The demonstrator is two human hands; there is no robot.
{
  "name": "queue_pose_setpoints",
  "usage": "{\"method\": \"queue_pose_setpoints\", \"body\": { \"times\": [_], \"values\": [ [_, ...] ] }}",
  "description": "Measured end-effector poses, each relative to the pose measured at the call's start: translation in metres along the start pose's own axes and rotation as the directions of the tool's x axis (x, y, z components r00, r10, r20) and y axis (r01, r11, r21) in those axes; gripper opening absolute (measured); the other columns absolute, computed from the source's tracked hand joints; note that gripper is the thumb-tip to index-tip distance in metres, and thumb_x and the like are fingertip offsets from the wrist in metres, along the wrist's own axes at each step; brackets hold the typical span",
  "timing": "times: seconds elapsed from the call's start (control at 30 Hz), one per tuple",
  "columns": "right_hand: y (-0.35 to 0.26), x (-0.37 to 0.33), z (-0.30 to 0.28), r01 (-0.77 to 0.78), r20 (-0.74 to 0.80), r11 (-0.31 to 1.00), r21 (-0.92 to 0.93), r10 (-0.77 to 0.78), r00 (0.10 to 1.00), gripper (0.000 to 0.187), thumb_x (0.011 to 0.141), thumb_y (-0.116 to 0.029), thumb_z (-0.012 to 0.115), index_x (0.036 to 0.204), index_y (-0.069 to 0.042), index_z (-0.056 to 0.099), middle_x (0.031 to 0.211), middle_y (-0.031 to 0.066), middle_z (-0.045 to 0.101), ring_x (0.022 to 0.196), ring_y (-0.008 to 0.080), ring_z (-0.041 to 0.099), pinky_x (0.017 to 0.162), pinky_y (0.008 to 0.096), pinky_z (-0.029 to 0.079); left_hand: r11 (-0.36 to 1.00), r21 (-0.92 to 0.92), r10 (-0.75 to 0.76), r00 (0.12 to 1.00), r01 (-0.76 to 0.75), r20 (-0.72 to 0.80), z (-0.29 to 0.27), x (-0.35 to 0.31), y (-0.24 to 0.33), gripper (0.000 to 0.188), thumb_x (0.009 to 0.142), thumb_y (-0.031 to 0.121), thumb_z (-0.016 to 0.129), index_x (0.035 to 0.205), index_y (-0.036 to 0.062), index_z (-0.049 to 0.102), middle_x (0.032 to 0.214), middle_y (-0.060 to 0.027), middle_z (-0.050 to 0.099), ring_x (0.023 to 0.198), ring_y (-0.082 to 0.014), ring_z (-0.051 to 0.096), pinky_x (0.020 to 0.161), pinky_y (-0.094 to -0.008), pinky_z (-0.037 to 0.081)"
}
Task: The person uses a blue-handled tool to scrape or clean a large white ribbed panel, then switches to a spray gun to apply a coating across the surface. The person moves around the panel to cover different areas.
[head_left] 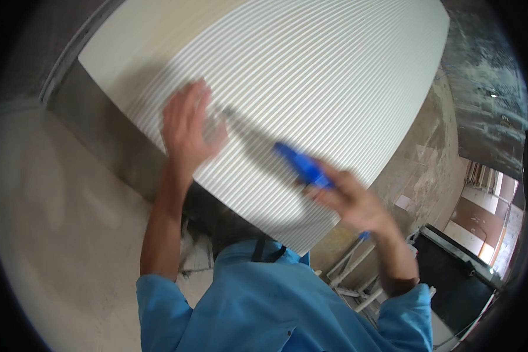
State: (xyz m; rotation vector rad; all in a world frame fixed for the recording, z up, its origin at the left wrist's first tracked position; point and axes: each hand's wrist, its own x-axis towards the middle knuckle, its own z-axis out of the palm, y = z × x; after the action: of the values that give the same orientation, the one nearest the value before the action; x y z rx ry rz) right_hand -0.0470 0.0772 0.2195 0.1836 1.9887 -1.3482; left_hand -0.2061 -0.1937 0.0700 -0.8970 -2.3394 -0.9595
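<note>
Right grip (351,202) curled round blue handle (304,165)

No text, label, brand, number or sign can be read anywhere in view. The blue handle (306,166) in the person's right hand (352,200) is too blurred for any marking on it to be made out.

Blk panel (452,273) nr wht tubes (355,265)
</note>
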Motion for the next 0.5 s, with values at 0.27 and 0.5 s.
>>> {"method": "queue_pose_setpoints", "body": {
  "times": [0.27,0.5],
  "values": [
    [-0.018,-0.013,0.094,0.200,-0.150,0.970,0.139,-0.179,0.972,0.063,0.102,-0.023,0.060,0.156,-0.005,0.031,0.106,0.0195,0.071,0.088,0.0364,0.070,0.086,0.0430,0.054,0.987,-0.163,0.028,0.991,-0.006,0.133,-0.020,-0.024,0.093,0.011,0.088,0.007,0.065,0.078,0.0047,0.060,0.073,-0.0090,0.057,0.068,-0.0273,0.055,0.065,-0.0403,0.042],
    [0.008,-0.015,0.044,0.132,0.012,0.971,0.198,-0.137,0.990,0.067,0.103,-0.014,0.056,0.160,-0.011,0.022,0.106,0.0253,0.069,0.090,0.0412,0.071,0.082,0.0463,0.055,0.977,-0.096,-0.179,0.975,0.193,0.133,0.006,-0.022,0.115,0.012,0.087,0.005,0.065,0.099,0.0009,0.063,0.096,-0.0150,0.063,0.088,-0.0320,0.060,0.080,-0.0437,0.045]
  ]
}}
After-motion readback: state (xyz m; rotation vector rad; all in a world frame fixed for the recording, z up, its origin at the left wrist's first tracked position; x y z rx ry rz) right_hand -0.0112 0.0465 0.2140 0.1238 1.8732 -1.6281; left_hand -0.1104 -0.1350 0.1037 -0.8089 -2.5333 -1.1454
